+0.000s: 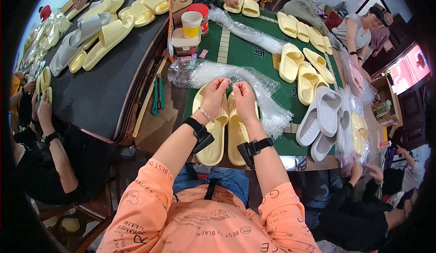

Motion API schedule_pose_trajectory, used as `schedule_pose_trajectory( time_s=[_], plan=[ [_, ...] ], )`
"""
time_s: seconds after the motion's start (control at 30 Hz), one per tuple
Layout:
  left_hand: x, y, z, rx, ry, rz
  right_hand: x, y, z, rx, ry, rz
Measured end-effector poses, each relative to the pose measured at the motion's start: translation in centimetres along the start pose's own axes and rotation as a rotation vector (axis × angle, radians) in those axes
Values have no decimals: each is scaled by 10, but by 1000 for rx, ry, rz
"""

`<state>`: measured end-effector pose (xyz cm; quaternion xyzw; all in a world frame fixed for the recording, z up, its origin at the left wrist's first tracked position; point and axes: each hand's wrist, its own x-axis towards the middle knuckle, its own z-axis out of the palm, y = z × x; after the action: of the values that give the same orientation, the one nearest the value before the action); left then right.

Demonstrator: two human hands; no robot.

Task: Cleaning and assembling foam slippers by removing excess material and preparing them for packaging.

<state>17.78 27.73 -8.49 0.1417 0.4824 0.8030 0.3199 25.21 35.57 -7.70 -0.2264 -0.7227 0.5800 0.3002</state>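
Note:
A pair of pale yellow slippers lies in front of me, the left slipper (211, 145) and the right slipper (236, 144) side by side with their heels toward me. Above their toe ends, my left hand (213, 99) and my right hand (244, 102) come close together, fingertips pinched. Whatever is between the fingers is too small to make out. Just beyond and beside them lies a bundle of thin clear plastic strands (270, 105) in clear wrap. My hands partly cover the slippers' straps.
Yellow slippers (291, 63) and grey slippers (328, 110) sit to the right on the green tabletop (247, 49). A second strand bundle (254, 36) lies farther back. At the left stand a yellow-and-white cup (191, 24) and green-handled scissors (158, 95). Co-workers sit around.

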Motion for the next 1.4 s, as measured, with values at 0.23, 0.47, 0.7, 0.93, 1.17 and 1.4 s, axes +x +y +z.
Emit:
schedule_pose_trajectory(
  time_s=[0.23, 0.47, 0.7, 0.93, 1.17, 1.4],
  plan=[
    [0, -2, -1, 17, -7, 47, -1, 2, 0, 48, 25, 4],
    [2, -5, 1, 230, 8, 54, 0, 7, -3, 177, 36, 70],
    [4, -13, 2, 293, -19, 163, 1, 10, 0, 214, 47, 26],
    [4, -14, 2, 307, -61, 166, 2, 10, -3, 151, 68, 57],
    [6, -16, 1, 287, -67, 176, 2, 9, -1, 123, 97, 19],
    [10, -14, 1, 315, -76, 112, 3, 13, -1, 188, 79, 15]
  ],
)
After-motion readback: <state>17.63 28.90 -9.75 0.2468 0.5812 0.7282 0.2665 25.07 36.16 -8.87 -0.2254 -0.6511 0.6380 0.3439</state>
